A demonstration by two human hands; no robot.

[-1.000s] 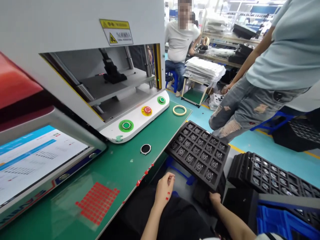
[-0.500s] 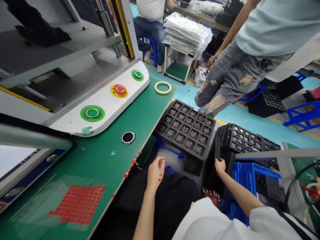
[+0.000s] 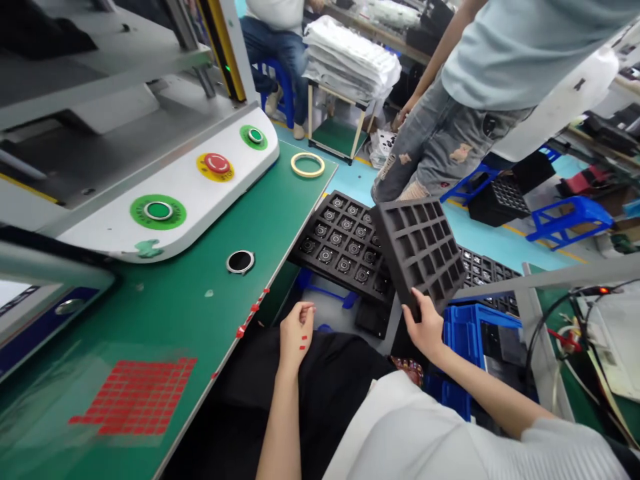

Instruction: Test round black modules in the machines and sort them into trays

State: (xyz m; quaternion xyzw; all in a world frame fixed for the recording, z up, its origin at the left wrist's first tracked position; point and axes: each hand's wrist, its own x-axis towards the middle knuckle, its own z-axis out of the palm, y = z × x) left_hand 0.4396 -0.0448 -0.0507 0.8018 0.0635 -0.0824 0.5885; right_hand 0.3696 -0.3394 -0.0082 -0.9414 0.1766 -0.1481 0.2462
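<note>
My right hand (image 3: 425, 327) grips the lower edge of a black foam tray (image 3: 425, 250) with bare square pockets, held up and tilted. Its left side overlaps a second black tray (image 3: 345, 233), whose pockets hold several round watch-like parts. My left hand (image 3: 297, 328) hovers over my lap with fingers curled and pressed together; whether anything is between them is hidden. Two small red stickers show on the back of that hand. On the green bench (image 3: 200, 307), to the left, lies a round watch case with a dark face (image 3: 241, 261).
A sheet of red stickers (image 3: 140, 397) and a tape roll (image 3: 307, 165) lie on the bench. Behind is a machine panel with a red stop button (image 3: 217, 163). Blue crates (image 3: 463, 327) and more filled trays (image 3: 493, 270) stand at right. A person in torn jeans (image 3: 425, 140) stands ahead.
My right hand has raised the foam tray from its upright place at right and swung it left, pockets now facing me. The view has shifted slightly right. My left hand keeps its pose.
</note>
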